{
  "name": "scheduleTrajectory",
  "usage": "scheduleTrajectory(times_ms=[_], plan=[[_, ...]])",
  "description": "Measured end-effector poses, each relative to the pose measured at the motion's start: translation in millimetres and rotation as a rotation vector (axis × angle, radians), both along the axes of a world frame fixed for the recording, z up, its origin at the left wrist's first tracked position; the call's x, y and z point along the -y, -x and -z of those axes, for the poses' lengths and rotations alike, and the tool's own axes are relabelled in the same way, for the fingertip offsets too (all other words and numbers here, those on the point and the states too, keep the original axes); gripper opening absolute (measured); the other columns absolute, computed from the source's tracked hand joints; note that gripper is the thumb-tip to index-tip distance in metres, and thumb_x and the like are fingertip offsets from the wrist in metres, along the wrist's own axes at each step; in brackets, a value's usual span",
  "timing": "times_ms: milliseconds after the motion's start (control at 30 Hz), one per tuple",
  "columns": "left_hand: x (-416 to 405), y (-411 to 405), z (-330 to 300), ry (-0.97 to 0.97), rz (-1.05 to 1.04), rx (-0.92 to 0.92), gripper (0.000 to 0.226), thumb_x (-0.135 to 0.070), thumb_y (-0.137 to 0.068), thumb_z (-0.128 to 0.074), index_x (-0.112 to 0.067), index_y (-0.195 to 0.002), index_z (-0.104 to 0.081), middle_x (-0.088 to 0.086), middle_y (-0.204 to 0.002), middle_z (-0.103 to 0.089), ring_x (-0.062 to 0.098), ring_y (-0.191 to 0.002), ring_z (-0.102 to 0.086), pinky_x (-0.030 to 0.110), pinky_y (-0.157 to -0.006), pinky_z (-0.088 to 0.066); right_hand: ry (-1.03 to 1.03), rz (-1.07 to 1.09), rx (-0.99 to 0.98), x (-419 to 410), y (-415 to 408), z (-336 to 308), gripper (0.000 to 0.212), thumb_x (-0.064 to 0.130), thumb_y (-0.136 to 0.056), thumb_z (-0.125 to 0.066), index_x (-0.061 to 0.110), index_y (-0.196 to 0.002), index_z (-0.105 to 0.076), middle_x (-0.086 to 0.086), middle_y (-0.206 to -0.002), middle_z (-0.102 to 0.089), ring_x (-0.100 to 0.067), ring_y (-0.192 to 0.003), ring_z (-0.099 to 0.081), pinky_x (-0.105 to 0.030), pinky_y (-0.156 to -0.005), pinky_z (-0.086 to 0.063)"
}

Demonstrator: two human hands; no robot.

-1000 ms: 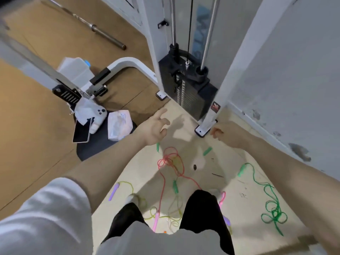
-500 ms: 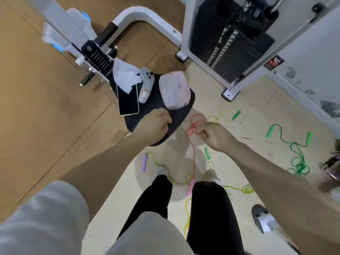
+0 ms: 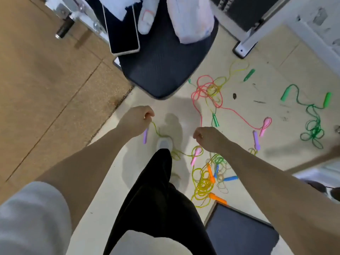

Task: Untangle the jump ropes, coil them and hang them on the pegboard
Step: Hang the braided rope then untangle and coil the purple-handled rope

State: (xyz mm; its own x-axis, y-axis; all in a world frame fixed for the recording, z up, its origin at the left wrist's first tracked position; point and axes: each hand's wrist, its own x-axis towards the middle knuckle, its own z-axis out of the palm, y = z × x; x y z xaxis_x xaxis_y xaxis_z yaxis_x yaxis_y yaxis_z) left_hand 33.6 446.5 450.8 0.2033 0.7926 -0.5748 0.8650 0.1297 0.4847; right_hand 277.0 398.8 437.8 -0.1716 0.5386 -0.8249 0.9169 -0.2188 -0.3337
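Thin, glossy cords sprawl in loops over the pale floor (image 3: pixel 239 111) by my white shoe (image 3: pixel 164 143): a pink rope (image 3: pixel 202 92) knotted with a yellow-green rope (image 3: pixel 217 85) ahead, a green rope (image 3: pixel 312 126) well right, a yellow heap (image 3: pixel 201 184) with stubby orange handles (image 3: pixel 217 197) just behind. A dark mesh seat (image 3: pixel 161 70) ahead carries a flat phone (image 3: pixel 121 30) and a crinkled white bag (image 3: pixel 191 17). My trouser leg hides part of the shoe. My left hand (image 3: pixel 137 119) grips a purple handle (image 3: pixel 145 135) (its cord trails past the shoe). My right hand (image 3: pixel 207 138) is fisted; what it holds I cannot tell.
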Motion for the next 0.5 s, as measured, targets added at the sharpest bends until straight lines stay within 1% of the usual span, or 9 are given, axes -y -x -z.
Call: scheduleTrajectory(times_ms=[67,133,200,267,333,400,500], plan=[[28,7,37,0.103,-0.055,-0.004,0.024,-0.01,-0.094,-0.043,-0.009,-0.11,-0.061,0.009,-0.107,-0.066,0.025,-0.096,-0.059,0.022,-0.065,-0.034,0.034,0.006,0.026,35,7,39,0.027,0.014,-0.095,-0.038,0.01,-0.113,-0.058,-0.009,-0.119,-0.059,-0.027,-0.111,-0.053,-0.032,-0.092,-0.043],[54,10,75,0.16,-0.034,-0.03,0.026,-0.01,-0.094,-0.041,-0.009,-0.113,-0.059,0.012,-0.103,-0.065,0.029,-0.096,-0.06,0.024,-0.064,-0.036,0.05,0.0,0.059,69,12,80,0.027,0.015,-0.093,-0.04,0.013,-0.114,-0.057,-0.01,-0.12,-0.056,-0.028,-0.113,-0.052,-0.037,-0.096,-0.042],[74,12,111,0.196,0.029,-0.108,0.029,-0.011,-0.093,-0.04,-0.01,-0.117,-0.057,0.012,-0.1,-0.063,0.028,-0.096,-0.058,0.023,-0.069,-0.037,0.047,0.019,0.086,100,17,121,0.028,0.015,-0.093,-0.04,0.013,-0.116,-0.056,-0.011,-0.119,-0.055,-0.03,-0.114,-0.051,-0.041,-0.098,-0.041],[87,13,150,0.217,0.067,-0.156,0.033,-0.015,-0.094,-0.039,-0.014,-0.124,-0.053,0.014,-0.111,-0.062,0.03,-0.099,-0.058,0.026,-0.074,-0.039,0.046,0.074,0.099,124,24,160,0.03,0.015,-0.094,-0.038,0.011,-0.12,-0.052,-0.013,-0.121,-0.053,-0.031,-0.116,-0.049,-0.042,-0.097,-0.042],[100,15,194,0.223,0.075,-0.177,0.039,-0.017,-0.093,-0.04,-0.016,-0.131,-0.046,0.014,-0.118,-0.058,0.033,-0.101,-0.057,0.029,-0.077,-0.042,0.054,0.162,0.095,144,34,199,0.032,0.014,-0.093,-0.039,0.01,-0.123,-0.051,-0.014,-0.124,-0.052,-0.032,-0.118,-0.047,-0.042,-0.096,-0.043],[111,17,242,0.243,0.094,-0.176,0.044,-0.017,-0.091,-0.042,-0.016,-0.136,-0.04,0.014,-0.118,-0.058,0.033,-0.104,-0.056,0.033,-0.083,-0.045,0.056,0.233,0.089,160,46,238,0.033,0.013,-0.092,-0.041,0.01,-0.123,-0.052,-0.014,-0.124,-0.052,-0.033,-0.117,-0.048,-0.041,-0.096,-0.043],[120,22,313,0.253,0.158,-0.195,0.051,-0.016,-0.091,-0.044,-0.014,-0.14,-0.033,0.013,-0.125,-0.055,0.032,-0.113,-0.052,0.038,-0.093,-0.044,0.018,0.281,0.107,170,66,299,0.035,0.013,-0.091,-0.041,0.009,-0.125,-0.049,-0.013,-0.123,-0.05,-0.033,-0.116,-0.048,-0.04,-0.094,-0.045]])
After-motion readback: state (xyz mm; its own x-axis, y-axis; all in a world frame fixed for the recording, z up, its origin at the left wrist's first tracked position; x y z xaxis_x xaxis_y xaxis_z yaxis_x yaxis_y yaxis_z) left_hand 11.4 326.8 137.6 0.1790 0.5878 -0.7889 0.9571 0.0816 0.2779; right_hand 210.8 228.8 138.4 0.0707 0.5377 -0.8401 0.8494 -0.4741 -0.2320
